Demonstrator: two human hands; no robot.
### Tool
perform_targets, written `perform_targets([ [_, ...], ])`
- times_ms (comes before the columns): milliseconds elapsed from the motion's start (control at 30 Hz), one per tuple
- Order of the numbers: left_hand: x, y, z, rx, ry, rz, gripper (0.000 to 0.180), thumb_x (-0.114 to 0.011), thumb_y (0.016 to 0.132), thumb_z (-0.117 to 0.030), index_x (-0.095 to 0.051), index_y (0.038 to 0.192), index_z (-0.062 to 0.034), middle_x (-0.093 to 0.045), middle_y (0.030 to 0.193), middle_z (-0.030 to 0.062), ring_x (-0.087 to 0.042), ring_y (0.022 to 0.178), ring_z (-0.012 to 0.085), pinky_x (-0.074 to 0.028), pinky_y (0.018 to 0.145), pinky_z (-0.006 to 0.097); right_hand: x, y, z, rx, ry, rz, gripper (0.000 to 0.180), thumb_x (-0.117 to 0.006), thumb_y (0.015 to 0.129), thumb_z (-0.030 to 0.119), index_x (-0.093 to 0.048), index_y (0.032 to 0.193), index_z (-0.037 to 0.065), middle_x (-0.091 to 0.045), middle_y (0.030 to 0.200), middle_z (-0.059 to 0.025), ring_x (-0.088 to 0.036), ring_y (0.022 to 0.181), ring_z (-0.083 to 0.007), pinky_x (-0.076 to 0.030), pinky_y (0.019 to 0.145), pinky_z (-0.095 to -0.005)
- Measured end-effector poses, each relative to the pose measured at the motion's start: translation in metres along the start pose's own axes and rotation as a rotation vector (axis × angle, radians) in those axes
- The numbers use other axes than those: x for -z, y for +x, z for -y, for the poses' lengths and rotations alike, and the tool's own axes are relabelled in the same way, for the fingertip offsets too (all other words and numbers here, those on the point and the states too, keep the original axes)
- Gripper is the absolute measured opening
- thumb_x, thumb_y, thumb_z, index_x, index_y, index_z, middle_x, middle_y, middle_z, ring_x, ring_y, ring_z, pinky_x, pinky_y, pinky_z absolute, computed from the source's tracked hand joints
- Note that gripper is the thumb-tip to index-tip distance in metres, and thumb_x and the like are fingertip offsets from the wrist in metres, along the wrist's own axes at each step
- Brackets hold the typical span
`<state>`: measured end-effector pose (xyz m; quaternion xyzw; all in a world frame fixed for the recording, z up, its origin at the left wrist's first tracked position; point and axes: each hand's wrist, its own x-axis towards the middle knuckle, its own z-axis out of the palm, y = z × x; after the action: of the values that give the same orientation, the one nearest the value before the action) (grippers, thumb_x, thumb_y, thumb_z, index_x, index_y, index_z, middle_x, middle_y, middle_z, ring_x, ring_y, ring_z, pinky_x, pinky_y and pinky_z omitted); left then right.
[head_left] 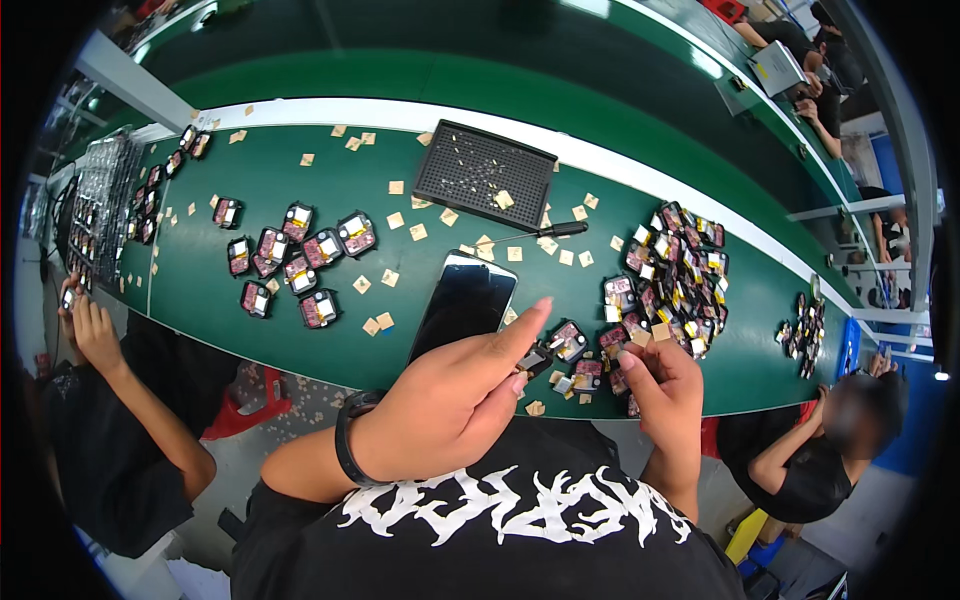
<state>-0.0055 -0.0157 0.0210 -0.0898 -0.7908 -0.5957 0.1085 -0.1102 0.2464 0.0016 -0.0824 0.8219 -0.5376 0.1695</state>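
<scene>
The left hand (pixel 450 400) is curled, its index finger stretched forward, and its thumb and fingers pinch a small dark component (pixel 534 358) at the fingertips; a black wristband (pixel 349 440) sits on its wrist. The right hand (pixel 668 390) is just beside it, fingers bent narrow and close to the same small part; whether it really touches the part I cannot tell; both hands are held over the near edge of the green tabletop (pixel 300 290).

Just beyond the left hand lies a black smartphone (pixel 464 303), screen up, tilted; just beyond the right hand is a big heap of small red and black modules (pixel 675 275), some of them almost touching its fingertips; further beyond the hands stands a black perforated tray (pixel 485 173), and a black pen-like tool (pixel 560 229) lies near it. Far to the left of the left hand is a looser group of the same modules (pixel 295 260); small tan paper squares (pixel 395 220) are scattered all around. Other persons sit at both sides, one at the left (pixel 100 400) and one at the right (pixel 820 450).
</scene>
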Motion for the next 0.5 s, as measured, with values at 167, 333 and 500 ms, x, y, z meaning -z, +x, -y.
perform_targets([
  [167, 0.002, -0.008, 0.004, 0.158, 0.107, -0.102, 0.063, -0.059, 0.095, 0.004, -0.040, 0.155, 0.0029, -0.068, 0.097, 0.0179, -0.066, 0.083, 0.0299, -0.054, 0.078, 0.036, 0.001, 0.010, 0.008, 0.002, -0.160, 0.053, 0.012, -0.075, 0.089, 0.004, -0.069, 0.096, -0.003, -0.065, 0.077, -0.0056, -0.060, 0.064, -0.0088, -0.045, 0.057, -0.0262],
  [333, 0.018, -0.020, 0.017, 0.246, 0.210, -0.179, 0.056, -0.056, 0.095, 0.007, -0.045, 0.150, 0.0042, -0.068, 0.088, 0.0166, -0.072, 0.083, 0.0297, -0.055, 0.076, 0.035, 0.002, 0.025, 0.021, 0.332, -0.517, 0.064, 0.023, -0.077, 0.083, 0.004, -0.070, 0.105, 0.001, -0.068, 0.090, -0.0134, -0.067, 0.074, -0.0263, -0.051, 0.064, -0.0344],
  [500, 0.049, -0.035, 0.022, 0.403, 0.254, -0.328, 0.053, -0.057, 0.096, 0.004, -0.047, 0.149, 0.0032, -0.067, 0.087, 0.0163, -0.072, 0.080, 0.0276, -0.054, 0.072, 0.033, 0.007, 0.043, 0.033, 0.562, -0.820, 0.181, 0.037, -0.077, 0.079, 0.005, -0.067, 0.115, 0.008, -0.067, 0.117, -0.0107, -0.070, 0.089, -0.0351, -0.056, 0.073, -0.0425],
])
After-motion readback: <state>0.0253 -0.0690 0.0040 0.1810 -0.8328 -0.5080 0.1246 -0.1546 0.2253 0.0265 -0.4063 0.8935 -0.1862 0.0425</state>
